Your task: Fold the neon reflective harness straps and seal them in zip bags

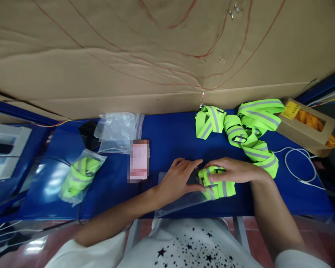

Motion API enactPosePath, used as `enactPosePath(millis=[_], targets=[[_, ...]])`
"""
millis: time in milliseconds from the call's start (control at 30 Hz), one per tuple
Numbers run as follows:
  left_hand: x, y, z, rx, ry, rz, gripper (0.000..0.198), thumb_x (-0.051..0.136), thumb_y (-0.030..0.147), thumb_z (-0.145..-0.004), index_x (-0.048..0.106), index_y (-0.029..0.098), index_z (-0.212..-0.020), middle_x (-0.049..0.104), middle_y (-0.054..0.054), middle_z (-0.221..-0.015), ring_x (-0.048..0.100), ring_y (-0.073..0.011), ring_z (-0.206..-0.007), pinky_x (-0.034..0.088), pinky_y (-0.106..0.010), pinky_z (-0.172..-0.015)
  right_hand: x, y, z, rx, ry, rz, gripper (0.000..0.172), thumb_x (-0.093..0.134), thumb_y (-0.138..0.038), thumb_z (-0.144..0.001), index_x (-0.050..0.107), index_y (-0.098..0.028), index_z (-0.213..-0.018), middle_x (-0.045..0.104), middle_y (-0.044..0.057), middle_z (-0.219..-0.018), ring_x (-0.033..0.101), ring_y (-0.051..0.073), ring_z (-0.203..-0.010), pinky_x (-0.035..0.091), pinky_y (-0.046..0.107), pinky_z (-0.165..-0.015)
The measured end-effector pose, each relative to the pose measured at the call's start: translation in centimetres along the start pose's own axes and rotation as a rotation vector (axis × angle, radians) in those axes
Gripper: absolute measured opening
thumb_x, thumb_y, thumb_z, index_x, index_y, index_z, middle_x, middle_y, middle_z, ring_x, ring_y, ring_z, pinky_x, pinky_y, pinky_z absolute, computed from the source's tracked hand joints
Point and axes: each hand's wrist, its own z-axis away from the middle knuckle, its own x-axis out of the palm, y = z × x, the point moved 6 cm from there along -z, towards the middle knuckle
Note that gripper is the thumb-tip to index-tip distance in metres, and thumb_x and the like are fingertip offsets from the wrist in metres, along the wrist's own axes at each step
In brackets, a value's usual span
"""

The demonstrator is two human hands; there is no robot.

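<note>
My right hand is wrapped over a folded lime-yellow reflective strap with a grey stripe and a black buckle. The strap's left end sits at the mouth of a clear plastic bag lying flat at the table's front edge. My left hand is on that bag, its thumb and fingers around the mouth and close to the strap. The fingertips' grip on the thin film is partly hidden.
More reflective straps lie at the back right beside a cardboard box and a white cable. Leftward are a blurred-out phone-like object, empty clear bags and a bagged strap. A cardboard sheet backs the blue table.
</note>
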Motion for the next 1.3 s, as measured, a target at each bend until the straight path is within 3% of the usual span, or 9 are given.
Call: enactPosePath(millis=[233,400,633,767,867,1000,1100,1200,1300], targets=[[0.2,2.0,2.0,-0.076,-0.012,-0.014,0.079,0.053,0.082,-0.081,0.063,0.017,-0.124,0.077,-0.011,-0.110,0.072,-0.0307,-0.101,0.051,-0.051,-0.094,1.5,-0.9,0.1,-0.005,-0.186,0.037,0.037,0.067,-0.051,-0.091,0.080,-0.025,-0.114,0.081,0.003,-0.094,0.073,0.018,-0.079,0.049,0.024,-0.068],[1.4,2.9,3.3,-0.148,-0.220,0.159,0.062,0.046,0.077,-0.092,0.069,0.021,-0.104,0.079,-0.007,-0.097,0.074,-0.0269,-0.090,0.055,-0.044,-0.080,2.7,-1.6,0.0,-0.058,-0.384,0.019,0.040,0.063,-0.051,-0.095,0.075,-0.026,-0.124,0.080,0.002,-0.106,0.074,0.018,-0.090,0.050,0.024,-0.075],[0.9,3.1,6.2,-0.356,-0.268,0.370,0.064,0.045,0.069,-0.099,0.058,0.022,-0.141,0.071,-0.012,-0.133,0.068,-0.0310,-0.121,0.054,-0.052,-0.104,3.2,-2.7,-0.3,-0.088,-0.382,-0.005,0.041,0.062,-0.048,-0.098,0.073,-0.023,-0.129,0.079,0.005,-0.111,0.074,0.018,-0.096,0.052,0.024,-0.083],[1.7,3.9,7.1,-0.459,-0.529,0.583,0.084,0.052,0.075,-0.092,0.042,0.023,-0.157,0.061,-0.017,-0.148,0.058,-0.0387,-0.135,0.049,-0.057,-0.109,4.5,-4.6,0.9,-0.211,-0.622,-0.155,0.043,0.069,-0.041,-0.095,0.071,-0.014,-0.129,0.078,0.011,-0.115,0.075,0.018,-0.102,0.054,0.024,-0.087],[1.8,5.4,7.0,-0.336,-0.670,0.860,0.089,0.064,0.072,-0.086,0.042,0.024,-0.158,0.061,-0.016,-0.147,0.062,-0.0377,-0.130,0.053,-0.050,-0.105,4.9,-6.1,1.7,-0.267,-0.698,-0.244,0.042,0.072,-0.035,-0.094,0.071,-0.012,-0.129,0.078,0.012,-0.114,0.075,0.018,-0.102,0.055,0.022,-0.086],[0.8,6.1,6.8,-0.193,-0.632,1.027,0.098,0.083,0.066,-0.070,0.046,0.034,-0.155,0.064,-0.009,-0.143,0.066,-0.0322,-0.123,0.055,-0.042,-0.101,4.0,-6.0,2.8,-0.187,-0.580,-0.247,0.038,0.069,-0.030,-0.096,0.070,-0.013,-0.130,0.077,0.011,-0.115,0.075,0.018,-0.103,0.056,0.023,-0.087],[0.5,5.1,7.0,-0.247,-0.533,0.760,0.115,0.082,0.073,-0.065,0.034,0.034,-0.161,0.054,-0.013,-0.153,0.057,-0.0390,-0.133,0.052,-0.051,-0.104,2.2,-4.5,4.0,0.004,-0.217,-0.343,0.032,0.063,-0.034,-0.100,0.069,-0.021,-0.129,0.078,0.006,-0.111,0.076,0.017,-0.096,0.059,0.024,-0.079],[-0.1,3.7,6.9,-0.322,-0.307,0.374,0.113,0.072,0.079,-0.074,0.027,0.025,-0.164,0.049,-0.020,-0.155,0.050,-0.0430,-0.139,0.043,-0.061,-0.111,1.4,-3.1,5.5,0.161,0.185,-0.362,0.031,0.056,-0.040,-0.103,0.068,-0.028,-0.129,0.078,0.002,-0.107,0.075,0.016,-0.090,0.059,0.025,-0.074],[-0.1,3.4,6.9,-0.301,-0.132,0.163,0.106,0.062,0.080,-0.082,0.029,0.019,-0.162,0.052,-0.022,-0.148,0.051,-0.0415,-0.135,0.042,-0.060,-0.110,3.4,-3.2,5.5,0.199,0.193,-0.129,0.034,0.060,-0.039,-0.101,0.066,-0.029,-0.133,0.077,0.001,-0.107,0.074,0.016,-0.089,0.057,0.025,-0.073]])
